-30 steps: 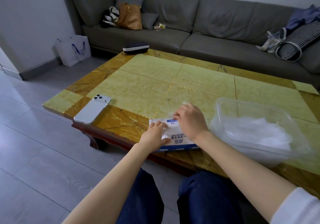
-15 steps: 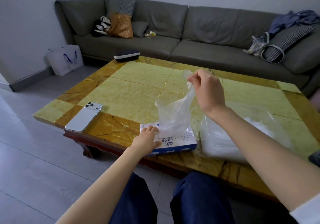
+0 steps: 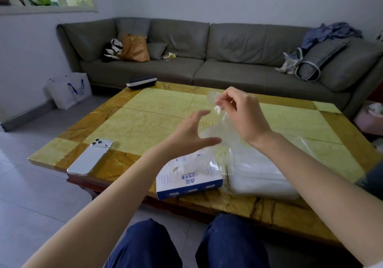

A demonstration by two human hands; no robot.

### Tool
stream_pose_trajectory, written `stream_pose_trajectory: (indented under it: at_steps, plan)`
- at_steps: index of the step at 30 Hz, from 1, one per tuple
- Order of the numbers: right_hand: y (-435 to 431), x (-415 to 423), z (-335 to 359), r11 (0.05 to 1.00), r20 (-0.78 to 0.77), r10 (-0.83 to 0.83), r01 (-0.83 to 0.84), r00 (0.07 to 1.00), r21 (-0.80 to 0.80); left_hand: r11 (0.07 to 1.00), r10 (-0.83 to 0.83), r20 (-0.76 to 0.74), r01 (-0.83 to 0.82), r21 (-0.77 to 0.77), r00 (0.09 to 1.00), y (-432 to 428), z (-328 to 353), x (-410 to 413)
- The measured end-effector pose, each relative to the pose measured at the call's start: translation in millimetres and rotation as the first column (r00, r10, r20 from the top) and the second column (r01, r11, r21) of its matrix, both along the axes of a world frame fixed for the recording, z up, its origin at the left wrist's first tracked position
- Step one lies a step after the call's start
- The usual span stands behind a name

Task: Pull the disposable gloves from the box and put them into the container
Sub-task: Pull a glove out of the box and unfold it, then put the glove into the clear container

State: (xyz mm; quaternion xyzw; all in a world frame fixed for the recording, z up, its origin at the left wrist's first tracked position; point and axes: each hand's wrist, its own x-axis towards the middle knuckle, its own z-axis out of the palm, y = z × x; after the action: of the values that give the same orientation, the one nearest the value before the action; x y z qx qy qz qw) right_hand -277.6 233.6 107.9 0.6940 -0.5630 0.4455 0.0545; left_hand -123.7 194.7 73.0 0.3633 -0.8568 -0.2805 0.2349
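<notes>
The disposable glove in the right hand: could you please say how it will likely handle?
Probably floppy: the disposable glove hangs limp and crumpled, pinched by the right hand. Likely very light, being thin see-through film. It may drift when released.

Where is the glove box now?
Head view: the glove box lies flat at the near edge of the table, just left of the clear container, right of the white phone.
</notes>
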Motion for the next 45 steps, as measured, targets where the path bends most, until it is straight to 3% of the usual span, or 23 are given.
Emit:
stream_pose_trajectory:
  at_steps: [5,8,11,15,21,25,27,29,32,34,37,41,45]
  plan:
    - [7,-8,1,0.995,0.013,0.048,-0.049,0.999,0.093,0.996,-0.095,0.027,0.095,0.002,0.995,2,15,-24]
    - [13,-19,-1,0.977,0.182,-0.013,-0.026,0.983,0.212,0.990,-0.108,-0.041,0.112,0.091,0.993,3,16,-24]
    - [26,-27,-9,0.891,0.446,-0.015,-0.190,0.895,0.411,0.987,-0.029,-0.124,0.047,0.151,0.992,2,13,-22]
    - [36,-33,-33,0.751,0.424,-0.004,-0.277,0.906,0.599,0.970,0.089,-0.217,-0.035,0.241,0.972,-1,3,-19]
    - [33,-44,-48,0.796,0.575,-0.060,-0.309,0.816,0.521,0.932,0.265,-0.269,-0.174,0.319,0.926,-11,-10,-9]
    - [28,-46,-47,0.833,0.626,-0.151,-0.243,0.765,0.497,0.887,0.383,-0.185,-0.303,0.349,0.905,-22,-22,0]
    - [25,-45,-46,0.855,0.633,-0.191,-0.190,0.750,0.483,0.860,0.478,-0.087,-0.445,0.251,0.874,-26,-27,3]
    - [23,-43,-46,0.875,0.658,-0.224,-0.149,0.719,0.460,0.860,0.511,-0.068,-0.509,0.039,0.857,-24,-27,4]
    - [19,-38,-42,0.880,0.676,-0.256,-0.123,0.691,0.458,0.944,0.276,-0.126,-0.293,-0.149,0.953,-3,-17,-6]
    - [16,-31,-40,0.876,0.683,-0.258,-0.132,0.684,0.463,0.965,0.118,0.018,-0.111,-0.238,0.993,14,-12,-18]
    - [16,-20,-32,0.872,0.653,-0.212,-0.160,0.727,0.462,0.945,0.096,0.168,-0.037,-0.324,0.981,27,-11,-35]
    - [22,-10,-24,0.878,0.637,-0.090,-0.241,0.765,0.413,0.982,0.106,-0.079,-0.117,-0.146,0.991,26,-9,-46]
    - [29,-13,-27,0.939,0.615,-0.083,-0.146,0.784,0.312,0.977,0.202,-0.234,-0.213,-0.021,0.951,16,-3,-46]
